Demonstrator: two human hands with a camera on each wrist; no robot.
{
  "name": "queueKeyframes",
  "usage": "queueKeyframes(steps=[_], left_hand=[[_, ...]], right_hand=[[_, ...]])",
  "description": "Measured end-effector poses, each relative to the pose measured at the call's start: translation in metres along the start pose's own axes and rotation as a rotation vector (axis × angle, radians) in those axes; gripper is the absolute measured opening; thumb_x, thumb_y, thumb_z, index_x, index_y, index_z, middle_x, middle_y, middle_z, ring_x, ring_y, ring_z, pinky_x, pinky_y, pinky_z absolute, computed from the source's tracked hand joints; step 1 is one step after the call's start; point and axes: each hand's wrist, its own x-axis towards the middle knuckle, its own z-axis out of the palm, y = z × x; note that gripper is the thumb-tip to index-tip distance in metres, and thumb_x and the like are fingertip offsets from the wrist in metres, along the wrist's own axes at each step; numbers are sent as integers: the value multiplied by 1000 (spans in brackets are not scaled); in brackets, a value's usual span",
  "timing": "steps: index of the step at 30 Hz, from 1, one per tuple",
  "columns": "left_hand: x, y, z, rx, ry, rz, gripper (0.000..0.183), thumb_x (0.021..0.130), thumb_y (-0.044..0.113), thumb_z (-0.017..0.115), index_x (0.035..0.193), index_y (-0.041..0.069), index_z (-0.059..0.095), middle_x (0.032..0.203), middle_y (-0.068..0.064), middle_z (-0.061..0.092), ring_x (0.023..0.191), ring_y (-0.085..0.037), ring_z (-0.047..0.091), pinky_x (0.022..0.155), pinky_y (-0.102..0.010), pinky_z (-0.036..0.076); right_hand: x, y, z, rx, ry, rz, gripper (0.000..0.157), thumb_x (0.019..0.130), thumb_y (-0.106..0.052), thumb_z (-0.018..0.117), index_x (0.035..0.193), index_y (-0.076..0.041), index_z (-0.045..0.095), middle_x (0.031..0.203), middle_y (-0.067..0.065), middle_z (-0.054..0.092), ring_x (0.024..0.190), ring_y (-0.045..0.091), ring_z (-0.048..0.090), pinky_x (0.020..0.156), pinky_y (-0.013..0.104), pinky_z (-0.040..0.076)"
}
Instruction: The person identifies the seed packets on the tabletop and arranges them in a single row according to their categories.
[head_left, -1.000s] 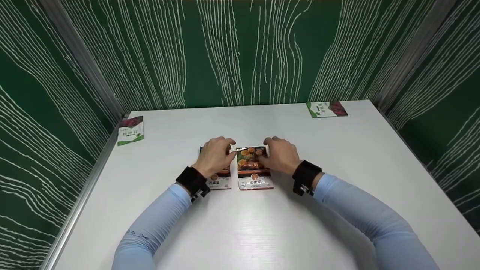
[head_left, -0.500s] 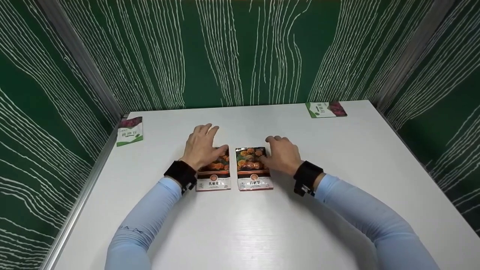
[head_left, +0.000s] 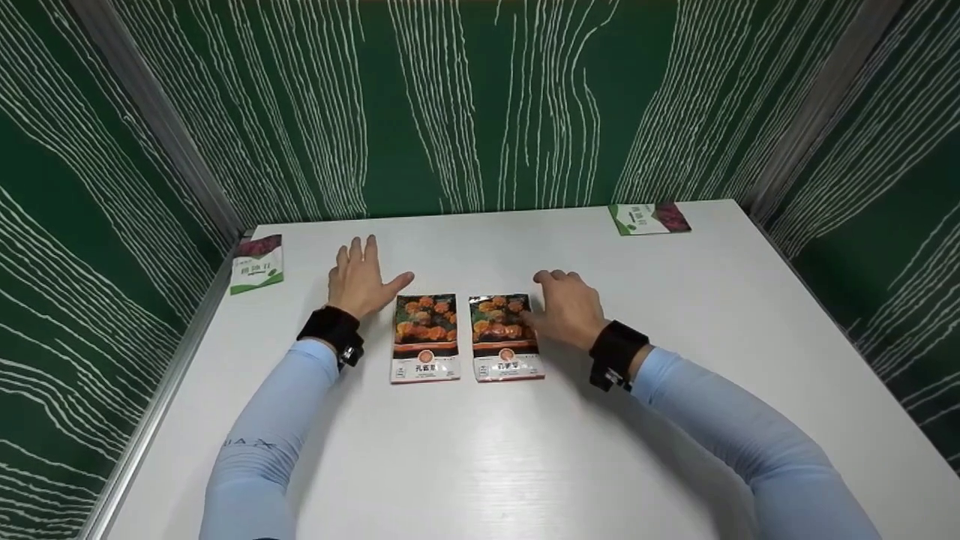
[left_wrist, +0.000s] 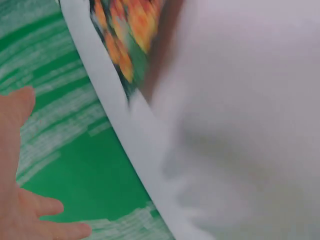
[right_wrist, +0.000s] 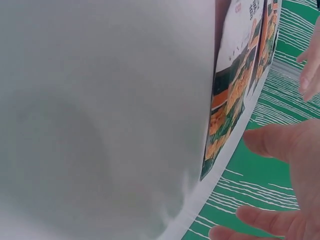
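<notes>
Two seed packets with orange flowers on their fronts lie side by side mid-table, a narrow gap between them. Left of the left seed packet (head_left: 425, 337), my left hand (head_left: 360, 283) has its fingers spread and holds nothing. The right seed packet (head_left: 504, 356) lies beside my right hand (head_left: 568, 309), whose thumb reaches over that packet's right edge. In the right wrist view, the right hand's thumb and fingers (right_wrist: 265, 218) stand apart with nothing between them. Whether the thumb touches the packet cannot be told.
A white-and-green packet (head_left: 257, 264) lies near the white table's (head_left: 480, 465) left edge. Another white-and-green packet (head_left: 649, 218) sits by the back edge at the right. Green walls with white lines (head_left: 420, 105) enclose the back and sides.
My left hand has moved left off the left seed packet and spread its fingers, uncovering that packet. The right hand and the right packet have hardly moved.
</notes>
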Motion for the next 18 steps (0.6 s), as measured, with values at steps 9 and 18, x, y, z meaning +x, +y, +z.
queueKeyframes(steps=[9, 18], left_hand=[[20, -54, -16, 49, -50, -187, 112, 105, 69, 63, 175, -7, 22, 179, -41, 22, 166, -63, 23, 127, -82, 35], [26, -98, -10, 83, -155, -321, 111, 105, 69, 57, 172, -12, 24, 173, -48, 24, 161, -66, 28, 126, -81, 37]], right_hand=[[1, -1, 2, 2, -18, -10, 69, 94, -44, 89, 145, -1, 68, 134, 25, 78, 119, 46, 74, 91, 60, 66], [1, 0, 2, -12, -23, -8, 67, 95, -41, 88, 145, -1, 68, 137, 25, 77, 122, 46, 74, 93, 61, 66]])
